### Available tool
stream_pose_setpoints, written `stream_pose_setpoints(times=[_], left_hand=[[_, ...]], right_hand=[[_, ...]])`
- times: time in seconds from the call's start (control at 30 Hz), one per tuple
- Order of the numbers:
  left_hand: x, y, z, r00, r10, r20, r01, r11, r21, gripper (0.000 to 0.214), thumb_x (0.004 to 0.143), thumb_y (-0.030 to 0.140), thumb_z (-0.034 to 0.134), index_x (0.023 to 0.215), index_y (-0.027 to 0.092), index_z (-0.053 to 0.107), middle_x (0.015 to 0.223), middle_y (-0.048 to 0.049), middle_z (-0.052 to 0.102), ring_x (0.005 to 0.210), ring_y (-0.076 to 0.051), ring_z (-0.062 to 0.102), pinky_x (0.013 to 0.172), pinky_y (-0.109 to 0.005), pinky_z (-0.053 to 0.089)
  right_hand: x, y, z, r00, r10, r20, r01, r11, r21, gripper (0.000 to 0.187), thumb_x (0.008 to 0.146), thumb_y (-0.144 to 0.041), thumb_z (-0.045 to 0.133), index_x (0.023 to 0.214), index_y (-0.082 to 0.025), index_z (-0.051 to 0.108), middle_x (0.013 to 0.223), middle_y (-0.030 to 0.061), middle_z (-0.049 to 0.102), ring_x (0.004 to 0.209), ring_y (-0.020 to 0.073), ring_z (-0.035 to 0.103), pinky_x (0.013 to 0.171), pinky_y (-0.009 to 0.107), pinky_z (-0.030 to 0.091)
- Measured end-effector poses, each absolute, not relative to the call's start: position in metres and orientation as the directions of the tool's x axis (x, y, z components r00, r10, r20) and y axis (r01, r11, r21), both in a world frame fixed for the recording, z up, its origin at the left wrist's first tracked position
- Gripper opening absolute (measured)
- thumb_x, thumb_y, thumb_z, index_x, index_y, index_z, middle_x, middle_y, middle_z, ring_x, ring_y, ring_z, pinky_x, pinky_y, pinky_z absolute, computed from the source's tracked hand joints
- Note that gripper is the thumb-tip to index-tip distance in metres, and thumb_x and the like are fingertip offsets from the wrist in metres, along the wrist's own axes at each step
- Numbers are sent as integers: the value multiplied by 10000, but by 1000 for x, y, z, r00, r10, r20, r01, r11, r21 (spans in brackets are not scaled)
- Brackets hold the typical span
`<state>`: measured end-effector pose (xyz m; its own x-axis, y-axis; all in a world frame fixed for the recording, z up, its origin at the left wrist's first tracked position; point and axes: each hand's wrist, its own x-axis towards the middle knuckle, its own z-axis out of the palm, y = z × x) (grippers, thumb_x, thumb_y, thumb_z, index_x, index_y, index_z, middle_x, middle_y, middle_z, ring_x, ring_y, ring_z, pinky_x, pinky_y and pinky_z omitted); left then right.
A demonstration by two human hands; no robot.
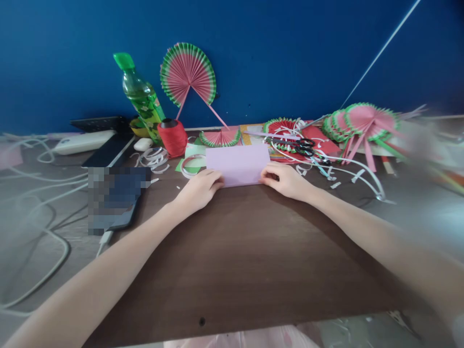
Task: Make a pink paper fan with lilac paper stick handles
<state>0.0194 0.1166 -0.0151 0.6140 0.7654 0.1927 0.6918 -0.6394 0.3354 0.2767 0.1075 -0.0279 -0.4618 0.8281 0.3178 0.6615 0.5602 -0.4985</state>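
A sheet of light purple paper (238, 164) lies before me on the dark table, its near edge folded in a narrow strip. My left hand (203, 187) pinches that sheet at its near left corner. At the near right corner my right hand (284, 180) does the same, thumb and fingers closed on the edge. Behind the sheet is a small pink-and-green pleated fan (220, 137). Scissors with black handles (305, 146) rest just beyond my right hand.
A red thread spool (172, 138) and a green-capped bottle (142, 99) stand at back left. A watermelon-patterned paper fan (188, 72) leans on the blue wall. More fans (371, 121) are piled at right. A phone (119, 198) with a white cable lies left.
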Motion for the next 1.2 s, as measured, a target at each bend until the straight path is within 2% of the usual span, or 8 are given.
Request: stream_pose_setpoints(times=[0.1, 0.3, 0.43, 0.7, 0.93, 1.0, 1.13, 1.2], left_hand=[[20, 116, -16, 602, 771, 208, 697, -634, 336, 82, 850, 164, 481, 810, 159, 553, 866, -36, 580, 869, -172, 538, 785, -299, 428], [23, 114, -15, 674, 694, 254, 707, -706, 52, 146, 858, 141, 447, 759, 154, 553, 808, -51, 566, 804, -191, 516, 743, -317, 421], [21, 114, -15, 732, 626, 269, 658, -752, -41, 178, 878, 177, 435, 739, 163, 546, 762, -41, 570, 766, -183, 518, 682, -291, 410], [17, 114, -16, 719, 625, 303, 668, -742, -56, 222, 902, 215, 392, 768, 162, 560, 759, -47, 592, 761, -182, 534, 656, -286, 404], [20, 117, -17, 595, 768, 238, 736, -639, 224, 76, 847, 165, 482, 793, 169, 536, 782, -19, 586, 772, -166, 546, 704, -287, 433], [21, 117, -17, 614, 745, 262, 720, -664, 201, 81, 848, 156, 472, 802, 170, 537, 803, -26, 584, 793, -172, 537, 724, -297, 432], [21, 117, -19, 671, 670, 317, 694, -718, 49, 156, 867, 149, 427, 788, 162, 561, 824, -55, 571, 800, -192, 512, 753, -329, 424], [19, 118, -20, 694, 646, 318, 672, -740, 37, 185, 878, 144, 401, 790, 158, 564, 820, -57, 565, 785, -185, 509, 737, -316, 424]], right_hand=[[277, 109, -29, -444, 843, 303, 664, 537, -520, 150, 808, -204, 552, 671, -184, 495, 668, 2, 493, 631, 133, 456, 603, 266, 357], [278, 111, -33, -419, 842, 341, 672, 540, -507, 185, 830, -302, 556, 705, -189, 480, 701, 9, 487, 649, 136, 451, 609, 265, 360], [278, 111, -32, -438, 835, 333, 684, 550, -478, 179, 842, -291, 550, 706, -184, 503, 705, 10, 488, 643, 133, 454, 609, 262, 359], [282, 107, -31, -533, 753, 387, 661, 656, -365, 194, 848, -305, 545, 700, -182, 525, 695, 25, 522, 686, 154, 469, 651, 279, 361], [277, 108, -32, -460, 841, 285, 681, 541, -494, 186, 810, -231, 565, 649, -183, 485, 621, -6, 490, 592, 124, 433, 570, 250, 323], [276, 108, -32, -453, 848, 274, 676, 528, -514, 193, 806, -246, 570, 648, -185, 477, 629, -7, 489, 596, 123, 434, 568, 248, 325], [276, 109, -33, -432, 842, 323, 654, 539, -530, 163, 770, -242, 611, 700, -189, 473, 718, 9, 515, 649, 131, 455, 600, 256, 351], [276, 109, -33, -435, 844, 315, 654, 536, -533, 159, 776, -245, 604, 704, -191, 473, 717, 10, 515, 650, 132, 457, 603, 259, 355]])
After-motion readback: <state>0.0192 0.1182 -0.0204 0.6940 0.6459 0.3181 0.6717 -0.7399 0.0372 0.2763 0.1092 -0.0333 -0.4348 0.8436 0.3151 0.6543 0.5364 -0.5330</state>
